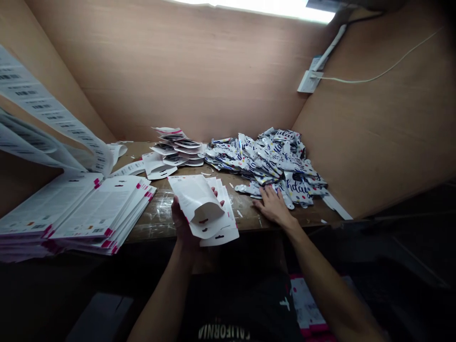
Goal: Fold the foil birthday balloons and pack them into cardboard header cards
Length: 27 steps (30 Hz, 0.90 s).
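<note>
My left hand (181, 223) is wrapped round a few white cardboard sleeves (204, 199) with hang holes, fanned over one another. The top sleeve gapes at its near end. My right hand (273, 205) lies on the near edge of a heap of folded foil packets (263, 159), fingers stretched out and thumb apart. These packets are white with coloured dots and dark blue script lettering. Under the right fingertips, one flat packet (249, 189) is partly covered.
Stacks of flat printed sleeves (96, 209) lie at the left. Strips of barcode labels (53, 111) hang above them. Bulging sleeves (174, 149) are piled at the back of the worn table (156, 221). Brown board walls (199, 71) enclose it; a socket and cable (310, 80) are fixed at right.
</note>
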### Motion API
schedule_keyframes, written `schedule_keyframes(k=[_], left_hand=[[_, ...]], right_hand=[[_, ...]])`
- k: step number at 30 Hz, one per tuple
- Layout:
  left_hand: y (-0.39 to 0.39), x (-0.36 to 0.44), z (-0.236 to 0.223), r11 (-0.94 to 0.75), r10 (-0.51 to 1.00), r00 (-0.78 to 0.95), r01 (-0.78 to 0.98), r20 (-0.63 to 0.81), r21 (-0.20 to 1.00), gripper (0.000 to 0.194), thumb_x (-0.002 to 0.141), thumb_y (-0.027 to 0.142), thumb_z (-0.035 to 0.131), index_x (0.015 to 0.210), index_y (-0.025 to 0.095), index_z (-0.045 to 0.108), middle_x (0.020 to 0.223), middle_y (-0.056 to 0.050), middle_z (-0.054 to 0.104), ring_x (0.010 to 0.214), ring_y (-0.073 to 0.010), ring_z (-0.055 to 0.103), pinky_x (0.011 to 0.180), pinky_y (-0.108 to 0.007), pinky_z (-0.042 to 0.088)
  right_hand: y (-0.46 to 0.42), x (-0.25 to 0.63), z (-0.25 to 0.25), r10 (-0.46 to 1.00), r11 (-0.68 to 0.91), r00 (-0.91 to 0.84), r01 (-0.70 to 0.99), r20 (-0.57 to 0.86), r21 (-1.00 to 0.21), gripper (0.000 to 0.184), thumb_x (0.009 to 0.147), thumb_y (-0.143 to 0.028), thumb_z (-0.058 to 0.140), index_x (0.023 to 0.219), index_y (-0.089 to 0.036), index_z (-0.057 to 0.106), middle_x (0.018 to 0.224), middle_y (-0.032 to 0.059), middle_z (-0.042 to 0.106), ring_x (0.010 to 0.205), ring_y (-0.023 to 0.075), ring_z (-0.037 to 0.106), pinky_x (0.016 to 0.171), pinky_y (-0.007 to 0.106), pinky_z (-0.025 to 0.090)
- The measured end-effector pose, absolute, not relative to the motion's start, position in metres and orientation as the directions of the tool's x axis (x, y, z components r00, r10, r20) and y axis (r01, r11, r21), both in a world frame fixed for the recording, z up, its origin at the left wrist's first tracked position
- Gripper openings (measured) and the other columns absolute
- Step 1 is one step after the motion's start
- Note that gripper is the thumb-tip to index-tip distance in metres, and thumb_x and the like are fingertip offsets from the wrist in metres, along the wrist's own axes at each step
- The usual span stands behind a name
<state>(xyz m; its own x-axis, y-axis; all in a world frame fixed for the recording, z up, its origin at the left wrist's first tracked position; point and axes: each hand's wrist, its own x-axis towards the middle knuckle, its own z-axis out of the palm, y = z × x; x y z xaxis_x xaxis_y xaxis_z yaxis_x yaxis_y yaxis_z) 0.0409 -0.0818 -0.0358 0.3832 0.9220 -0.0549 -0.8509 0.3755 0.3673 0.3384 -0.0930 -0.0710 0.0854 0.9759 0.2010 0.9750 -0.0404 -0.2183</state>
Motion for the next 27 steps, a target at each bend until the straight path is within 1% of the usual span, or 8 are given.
schedule_keyframes(k=[4,7,10,13,16,19,22,27], left_hand=[[-0.080,0.033,-0.037,0.375,0.922,0.386,-0.857,-0.041,0.353,0.091,0.084,0.078,0.059,0.152,0.019,0.051,0.136,-0.018,0.068,0.129,-0.0421,0.062,0.110,-0.064,0.047],[-0.076,0.033,-0.039,0.377,0.921,0.386,-0.858,-0.045,0.348,0.093,0.083,0.079,0.059,0.152,0.018,0.050,0.136,-0.018,0.068,0.129,-0.0427,0.061,0.110,-0.065,0.047],[-0.072,0.039,-0.038,0.383,0.920,0.386,-0.854,-0.064,0.353,0.090,0.083,0.078,0.059,0.151,0.018,0.052,0.132,-0.017,0.070,0.128,-0.0425,0.062,0.108,-0.066,0.047],[-0.070,0.053,-0.035,0.385,0.919,0.389,-0.846,-0.065,0.369,0.085,0.085,0.076,0.059,0.148,0.018,0.055,0.128,-0.017,0.072,0.125,-0.0416,0.064,0.107,-0.067,0.048],[-0.072,0.068,-0.031,0.396,0.909,0.413,-0.827,-0.047,0.399,0.082,0.085,0.075,0.059,0.145,0.018,0.057,0.128,-0.017,0.072,0.122,-0.0415,0.066,0.105,-0.066,0.049],[-0.078,0.080,-0.030,0.414,0.901,0.431,-0.816,-0.052,0.404,0.079,0.086,0.073,0.059,0.142,0.016,0.060,0.122,-0.016,0.074,0.116,-0.0401,0.069,0.103,-0.064,0.052],[-0.084,0.086,-0.031,0.425,0.900,0.429,-0.820,-0.079,0.384,0.075,0.086,0.068,0.061,0.136,0.013,0.063,0.112,-0.015,0.077,0.110,-0.0378,0.072,0.102,-0.059,0.055],[-0.090,0.082,-0.030,0.389,0.921,0.352,-0.845,-0.168,0.365,0.079,0.081,0.073,0.062,0.127,0.009,0.067,0.104,-0.017,0.078,0.103,-0.0380,0.074,0.096,-0.057,0.059]], right_hand=[[-0.139,0.334,-0.095,0.949,0.229,-0.215,0.973,0.231,-0.037,0.075,0.093,-0.063,0.061,0.149,-0.014,0.054,0.152,0.0226,0.053,0.139,0.0387,0.046,0.116,0.057,0.025],[-0.177,0.330,-0.106,0.832,0.422,-0.359,0.904,0.423,-0.064,0.041,0.098,-0.033,0.062,0.136,-0.020,0.064,0.121,0.0137,0.072,0.111,0.0291,0.062,0.099,0.048,0.040],[-0.198,0.331,-0.096,0.688,0.495,-0.234,0.844,0.687,-0.208,0.032,0.097,-0.014,0.057,0.126,-0.023,0.069,0.095,0.0070,0.071,0.086,0.0235,0.064,0.081,0.042,0.046],[-0.208,0.317,-0.064,0.577,0.528,-0.011,0.768,0.817,-0.362,0.042,0.092,-0.008,0.063,0.129,-0.028,0.067,0.093,0.0062,0.068,0.082,0.0236,0.064,0.072,0.041,0.051],[-0.209,0.286,-0.026,0.580,0.639,-0.233,0.724,0.781,-0.259,0.047,0.091,-0.008,0.066,0.134,-0.026,0.064,0.091,0.0071,0.069,0.079,0.0234,0.063,0.070,0.039,0.053],[-0.199,0.256,-0.002,0.617,0.657,-0.483,0.751,0.621,-0.068,0.030,0.096,-0.009,0.058,0.122,-0.018,0.069,0.085,0.0084,0.069,0.076,0.0232,0.061,0.068,0.039,0.051],[-0.186,0.236,0.003,0.622,0.631,-0.520,0.776,0.585,0.019,0.024,0.098,-0.009,0.052,0.111,-0.015,0.072,0.084,0.0093,0.068,0.079,0.0240,0.060,0.068,0.038,0.050],[-0.181,0.216,-0.006,0.570,0.671,-0.515,0.741,0.641,-0.001,0.035,0.099,-0.010,0.053,0.129,-0.017,0.067,0.090,0.0101,0.071,0.082,0.0246,0.063,0.075,0.040,0.052]])
